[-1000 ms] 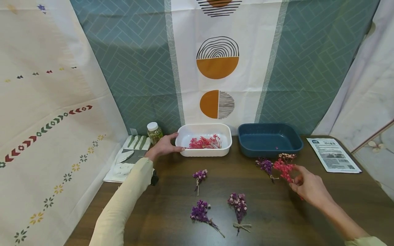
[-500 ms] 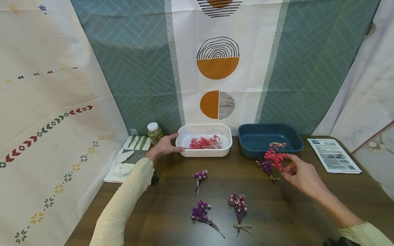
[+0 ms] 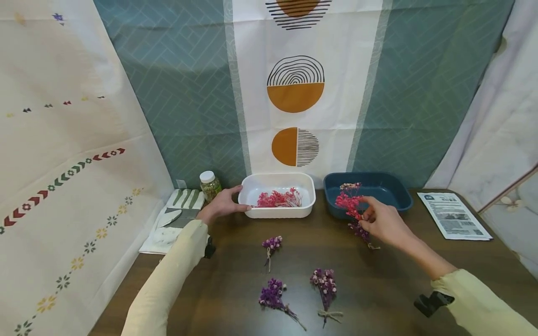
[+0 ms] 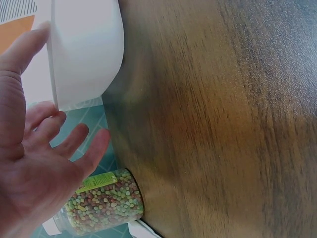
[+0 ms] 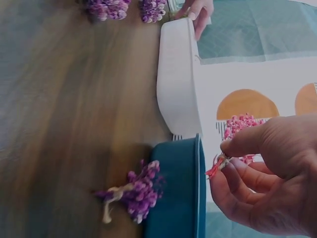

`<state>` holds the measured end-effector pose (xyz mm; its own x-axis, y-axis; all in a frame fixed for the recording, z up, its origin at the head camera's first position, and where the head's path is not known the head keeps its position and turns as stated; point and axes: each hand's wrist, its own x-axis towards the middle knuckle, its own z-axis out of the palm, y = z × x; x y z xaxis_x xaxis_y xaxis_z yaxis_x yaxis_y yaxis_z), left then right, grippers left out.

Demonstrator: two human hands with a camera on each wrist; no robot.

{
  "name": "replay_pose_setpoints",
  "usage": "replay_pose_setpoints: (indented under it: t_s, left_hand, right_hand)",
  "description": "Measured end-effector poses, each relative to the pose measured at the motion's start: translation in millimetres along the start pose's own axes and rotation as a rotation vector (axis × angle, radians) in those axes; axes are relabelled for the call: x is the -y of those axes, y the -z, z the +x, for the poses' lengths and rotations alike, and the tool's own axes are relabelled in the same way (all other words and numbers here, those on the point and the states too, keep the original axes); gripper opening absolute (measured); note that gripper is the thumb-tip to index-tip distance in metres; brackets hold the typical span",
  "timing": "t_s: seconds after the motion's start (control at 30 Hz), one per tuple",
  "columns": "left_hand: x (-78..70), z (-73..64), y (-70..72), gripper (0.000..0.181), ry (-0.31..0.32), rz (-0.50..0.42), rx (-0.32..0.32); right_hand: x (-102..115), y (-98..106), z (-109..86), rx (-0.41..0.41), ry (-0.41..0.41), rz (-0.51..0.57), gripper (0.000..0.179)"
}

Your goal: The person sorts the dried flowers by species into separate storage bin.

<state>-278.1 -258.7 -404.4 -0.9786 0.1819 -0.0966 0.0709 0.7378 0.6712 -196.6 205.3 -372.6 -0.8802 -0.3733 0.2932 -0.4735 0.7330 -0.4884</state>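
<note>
In the head view my left hand [image 3: 222, 203] holds the left end of a white plastic tub [image 3: 279, 213]. Its thumb lies on the front rim, with other fingers at the end wall. Pink dried flowers [image 3: 277, 199] lie inside that tub. Between thumb and fingertips, my right hand [image 3: 384, 223] pinches a small bunch of pink dried flowers [image 3: 349, 201] by its stems, over the front of a dark blue tub [image 3: 392, 191]. The right wrist view shows the tied stems at the fingertips. Just below that hand, a purple dried-flower bunch [image 5: 138, 191] lies against the blue tub's front.
Three purple bunches lie on the table's middle: one [image 3: 272, 245] behind, two in front [image 3: 275, 296] [image 3: 324, 284]. A jar of coloured pellets [image 3: 210, 186] and a folded cloth [image 3: 168, 226] stand left. A printed sheet [image 3: 456, 215] lies right.
My right hand has moved left with the pink bunch, from beside the blue tub to over its front left part. The left hand has stayed at the white tub.
</note>
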Motion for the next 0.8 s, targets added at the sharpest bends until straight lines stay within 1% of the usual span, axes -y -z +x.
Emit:
replay_pose_setpoints:
  t_s: [0.17,0.33,0.53,0.8]
  left_hand:
    - [-1.4,-0.5,0.4,0.091,-0.011,0.004,-0.016]
    - [0.5,0.8,0.0,0.092,-0.005,0.008,-0.012]
    - [1.5,-1.0,-1.3,0.092,-0.005,0.001,-0.012]
    - [-0.1,-2.2,-1.4,0.093,-0.001,-0.009,-0.011]
  right_hand:
    - [8,-7,19.9,0.026,0.020,0.018,0.055]
    - [15,-15,41.6,0.050,0.035,0.035,0.055]
    - [28,-27,66.8,0.075,0.052,0.042,0.056]
    - [41,-44,96.4,0.137,0.030,0.043,0.057]
